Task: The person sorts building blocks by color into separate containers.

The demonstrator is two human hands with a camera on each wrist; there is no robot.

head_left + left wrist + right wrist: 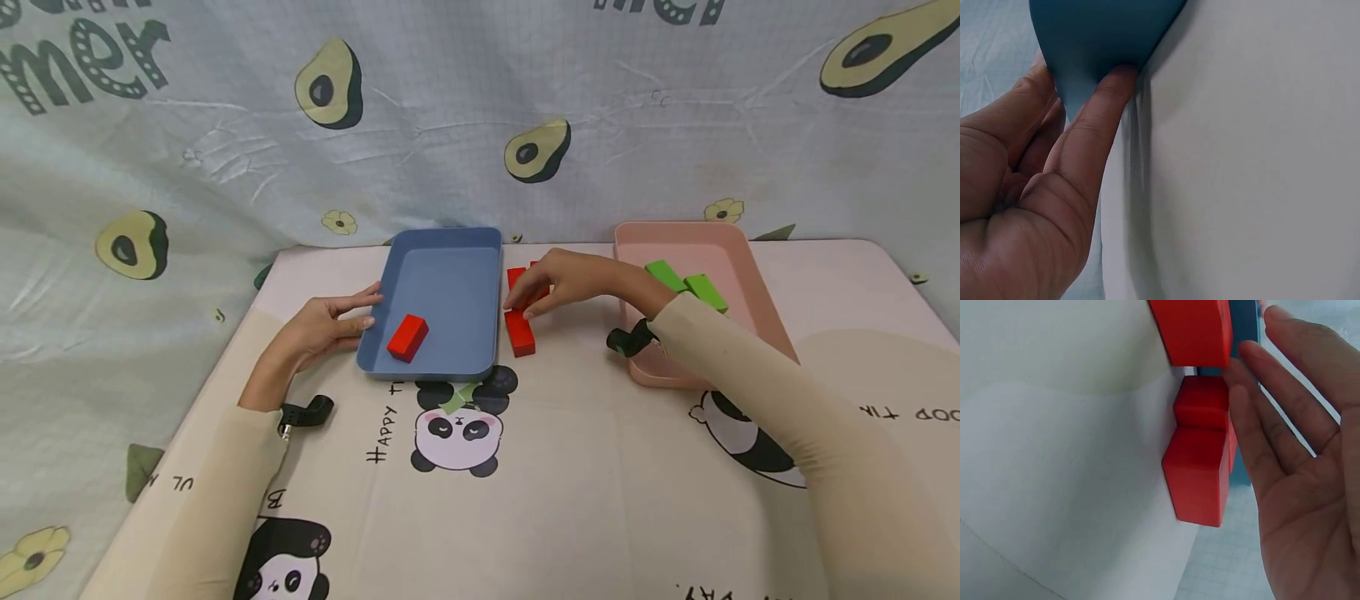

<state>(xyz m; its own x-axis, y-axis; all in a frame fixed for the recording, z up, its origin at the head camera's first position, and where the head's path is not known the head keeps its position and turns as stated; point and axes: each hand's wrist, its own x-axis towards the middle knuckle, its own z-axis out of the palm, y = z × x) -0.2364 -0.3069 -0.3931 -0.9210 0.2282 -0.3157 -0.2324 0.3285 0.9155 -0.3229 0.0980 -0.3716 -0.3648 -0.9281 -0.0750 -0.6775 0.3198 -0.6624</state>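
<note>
My left hand (318, 329) touches the left side of a blue tray (442, 258), its thumb and fingers spread along the outer wall. In the left wrist view, a fingertip lies against that blue wall (1104, 37). One red block (408, 337) sits inside the tray near its front left corner. Just right of the tray, my right hand (566, 279) hovers over several red blocks (521, 335) on the table, partly hiding those behind. The right wrist view shows its fingers extended beside a red block (1194, 475), with nothing held.
A pink tray (757, 292) stands at the right, with green blocks (707, 292) in it, partly behind my right forearm. The table (562, 467) has a panda-print cover. Behind its far edge hangs an avocado-print curtain (450, 150).
</note>
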